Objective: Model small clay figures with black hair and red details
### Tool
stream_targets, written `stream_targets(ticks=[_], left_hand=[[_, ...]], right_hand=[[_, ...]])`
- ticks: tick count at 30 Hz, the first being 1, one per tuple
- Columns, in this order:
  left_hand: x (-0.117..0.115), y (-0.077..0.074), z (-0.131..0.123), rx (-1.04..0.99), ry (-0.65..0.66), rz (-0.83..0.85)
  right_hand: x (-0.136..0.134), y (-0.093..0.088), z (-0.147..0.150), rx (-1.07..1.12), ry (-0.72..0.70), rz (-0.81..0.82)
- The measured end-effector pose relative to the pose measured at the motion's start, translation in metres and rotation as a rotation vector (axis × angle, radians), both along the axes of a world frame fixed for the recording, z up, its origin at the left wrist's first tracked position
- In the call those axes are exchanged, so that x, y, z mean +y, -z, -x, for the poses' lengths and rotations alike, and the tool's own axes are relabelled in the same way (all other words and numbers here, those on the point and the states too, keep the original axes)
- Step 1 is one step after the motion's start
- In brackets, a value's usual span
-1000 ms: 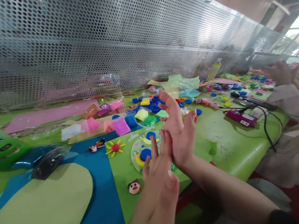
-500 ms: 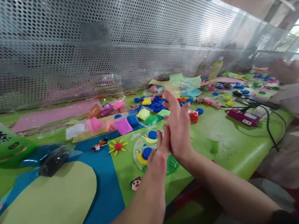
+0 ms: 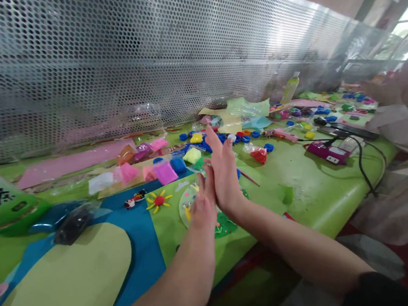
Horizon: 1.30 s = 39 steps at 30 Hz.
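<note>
My left hand (image 3: 203, 201) and my right hand (image 3: 225, 175) are pressed palm to palm, fingers stretched out and pointing up and away. Whether anything lies between the palms is hidden. Beneath them is a green sheet (image 3: 168, 234) with a sun (image 3: 158, 200) of red and yellow clay and a round decorated piece (image 3: 225, 225), partly covered by my hands. A small clay figure (image 3: 135, 199) lies on the blue sheet (image 3: 143, 237) to the left.
A green bottle (image 3: 3, 196) stands at the left by a dark packet (image 3: 73, 224). Clay packets (image 3: 165, 172) lie behind my hands. Right of them are a purple power strip (image 3: 327, 152) with cables and another person's sleeve (image 3: 394, 131). A perforated metal panel (image 3: 174, 50) runs behind.
Both my hands have shifted left over the green sheet, still together. A thin red stick and more of the red clay packet now show to their right.
</note>
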<state>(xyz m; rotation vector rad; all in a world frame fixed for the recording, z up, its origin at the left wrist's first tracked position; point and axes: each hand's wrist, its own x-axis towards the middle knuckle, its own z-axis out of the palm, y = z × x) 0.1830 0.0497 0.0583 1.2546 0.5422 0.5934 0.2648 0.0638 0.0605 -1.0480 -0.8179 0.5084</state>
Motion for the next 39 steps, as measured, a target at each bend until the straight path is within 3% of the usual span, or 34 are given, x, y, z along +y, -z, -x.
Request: stream_targets(ticks=[2, 5, 14, 19, 22, 26, 31, 35, 39], left_hand=[[-0.003, -0.004, 0.003, 0.004, 0.040, 0.043], [0.000, -0.005, 0.006, 0.006, -0.002, 0.085], [0.007, -0.011, 0.001, -0.085, -0.263, 0.058], [0.029, -0.029, 0.000, -0.146, -0.521, 0.004], [0.040, -0.035, 0.002, -0.172, -0.603, -0.055], [0.051, -0.034, 0.012, -0.207, -0.612, -0.176], [0.060, -0.036, 0.020, -0.219, -0.621, -0.317], [0.047, -0.032, 0.013, -0.190, -0.588, -0.316], [0.020, -0.018, 0.009, -0.135, -0.476, -0.202]], right_hand=[[-0.004, 0.000, -0.002, -0.026, -0.029, -0.018], [-0.016, 0.004, 0.008, -0.045, -0.136, -0.019], [-0.040, 0.002, 0.034, -0.024, -0.439, 0.008], [-0.044, 0.013, 0.043, -0.158, -0.487, -0.001], [-0.051, 0.015, 0.046, -0.284, -0.501, 0.019], [-0.064, 0.011, 0.048, -0.315, -0.533, 0.053], [-0.063, 0.021, 0.052, -0.286, -0.598, 0.076], [-0.048, 0.026, 0.049, -0.282, -0.503, 0.060], [-0.048, 0.018, 0.042, -0.261, -0.481, 0.019]])
